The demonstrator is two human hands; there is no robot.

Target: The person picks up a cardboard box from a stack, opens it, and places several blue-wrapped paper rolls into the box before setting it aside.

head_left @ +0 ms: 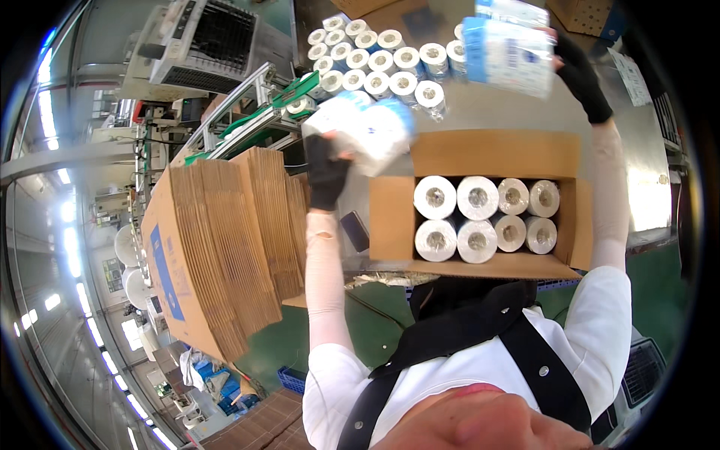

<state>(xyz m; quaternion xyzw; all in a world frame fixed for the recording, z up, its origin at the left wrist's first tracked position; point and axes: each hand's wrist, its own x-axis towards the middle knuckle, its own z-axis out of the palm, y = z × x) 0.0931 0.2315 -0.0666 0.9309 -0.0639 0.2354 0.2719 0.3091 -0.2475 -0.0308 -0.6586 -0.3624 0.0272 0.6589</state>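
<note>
In a black fingerless glove, my left hand (327,169) is closed on blue-and-white wrapped paper rolls (379,135), held over the table left of the open carton and smeared by motion. My right hand (579,79), gloved the same way, grips more blue-and-white wrapped rolls (514,60) at the far right, also blurred. How many each hand has is hard to make out. Below and between them, the open cardboard carton (391,217) holds several wrapped rolls (477,197) on end in two rows. The left pair of columns stands higher than the right.
Several upright wrapped rolls (380,61) cluster at the table's (465,112) far side. A thick stack of flattened cartons (225,240) stands at left, beside a green-edged conveyor (251,120). A dark flat rectangular object (355,230) lies left of the carton. Paper sheet (630,75) lies far right.
</note>
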